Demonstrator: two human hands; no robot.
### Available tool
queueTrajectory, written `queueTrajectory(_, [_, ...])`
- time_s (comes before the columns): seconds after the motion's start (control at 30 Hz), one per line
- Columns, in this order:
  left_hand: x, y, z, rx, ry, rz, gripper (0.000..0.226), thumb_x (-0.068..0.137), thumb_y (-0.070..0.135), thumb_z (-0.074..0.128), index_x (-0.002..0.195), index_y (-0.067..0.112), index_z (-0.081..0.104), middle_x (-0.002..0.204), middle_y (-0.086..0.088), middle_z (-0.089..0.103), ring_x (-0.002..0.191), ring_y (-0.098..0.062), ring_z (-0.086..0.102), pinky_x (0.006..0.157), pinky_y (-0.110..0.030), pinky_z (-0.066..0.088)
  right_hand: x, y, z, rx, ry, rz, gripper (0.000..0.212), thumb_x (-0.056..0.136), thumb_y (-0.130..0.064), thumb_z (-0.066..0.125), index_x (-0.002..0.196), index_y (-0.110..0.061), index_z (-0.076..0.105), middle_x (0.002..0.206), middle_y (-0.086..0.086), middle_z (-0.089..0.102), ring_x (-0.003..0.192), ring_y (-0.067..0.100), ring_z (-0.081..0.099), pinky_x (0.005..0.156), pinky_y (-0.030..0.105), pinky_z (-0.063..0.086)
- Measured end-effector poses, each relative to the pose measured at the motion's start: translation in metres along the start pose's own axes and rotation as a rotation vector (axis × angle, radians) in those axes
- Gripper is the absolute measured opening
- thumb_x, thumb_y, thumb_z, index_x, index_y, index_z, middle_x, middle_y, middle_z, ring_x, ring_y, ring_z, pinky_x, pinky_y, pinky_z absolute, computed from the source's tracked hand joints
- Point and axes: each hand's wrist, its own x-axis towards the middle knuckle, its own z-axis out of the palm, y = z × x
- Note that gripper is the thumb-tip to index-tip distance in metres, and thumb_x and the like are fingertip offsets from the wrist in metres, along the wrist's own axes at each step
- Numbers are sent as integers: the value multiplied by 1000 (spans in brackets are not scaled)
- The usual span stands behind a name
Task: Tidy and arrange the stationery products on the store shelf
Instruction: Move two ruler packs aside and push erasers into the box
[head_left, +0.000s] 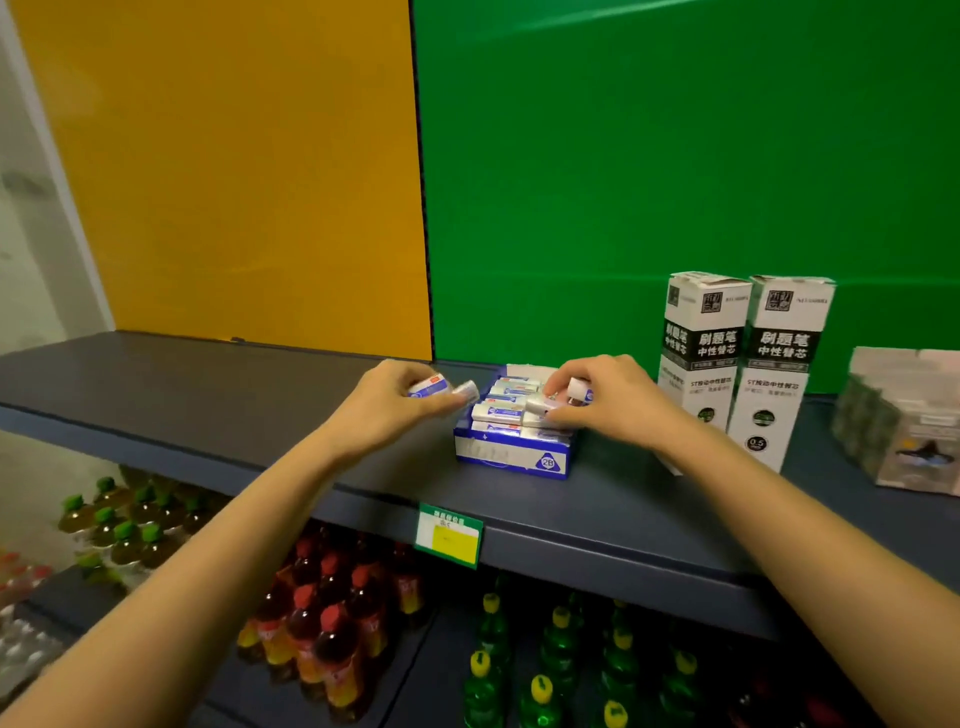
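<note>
1. The eraser box (511, 457), blue and white, stands on the shelf (208, 405) near the middle, just left of two upright refill boxes (737, 364).
2. The box holds rows of erasers (501, 413). Most lie flat and aligned; those at its right side look unsettled.
3. The left hand (395, 402) hovers just left of the box, fingers closed on two loose erasers (441, 389), not yet placed.
4. The right hand (602, 397) is over the right side of the box, fingers gripping another eraser (576, 388) and touching the packed ones.
5. Judgement: filling is well along but unfinished; at least three erasers remain in hand.
6. A clear pack (904, 421) sits at far right, apparently askew, untouched.
7. The left half of the shelf is bare.
</note>
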Motion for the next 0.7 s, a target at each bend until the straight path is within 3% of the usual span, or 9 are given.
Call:
queueTrajectory(0.2, [41, -19, 1, -35, -157, 75, 35, 74, 35, 70, 92, 5, 68, 77, 5, 67, 70, -9, 61, 61, -24, 48, 9, -7, 8, -36, -21, 56, 25, 72, -31, 75, 95, -25, 68, 113, 0, 66, 100, 15, 57, 84, 32, 46])
queueTrajectory(0.3, [56, -27, 4, 0, -223, 148, 33, 71, 32, 74, 92, 7, 68, 80, 4, 68, 80, -13, 66, 70, -31, 54, 13, -12, 12, -73, -77, 52, 24, 75, -28, 73, 97, -25, 68, 115, -5, 65, 105, 11, 55, 88, 29, 45])
queueTrajectory(0.43, [71, -34, 13, -12, -265, 212, 32, 67, 32, 77, 87, 8, 70, 87, -1, 71, 84, -14, 68, 68, -28, 54, 15, -11, 20, -146, -59, 144, 22, 72, -33, 74, 92, -33, 66, 106, -7, 64, 97, 11, 55, 86, 35, 49])
queueTrajectory(0.57, [80, -38, 23, 52, -293, 303, 33, 70, 35, 75, 91, 10, 70, 101, -4, 72, 87, -12, 65, 72, -27, 53, 12, -10, 27, -113, -47, 162, 22, 72, -30, 75, 92, -33, 65, 107, -9, 63, 96, 6, 52, 83, 26, 46])
queueTrajectory(0.7, [86, -43, 30, 90, -310, 316, 37, 70, 37, 75, 97, 12, 70, 108, -2, 71, 91, -10, 62, 77, -29, 54, 13, -10, 27, -113, -73, 153, 21, 73, -29, 74, 92, -30, 65, 102, -15, 56, 99, 4, 49, 90, 27, 46])
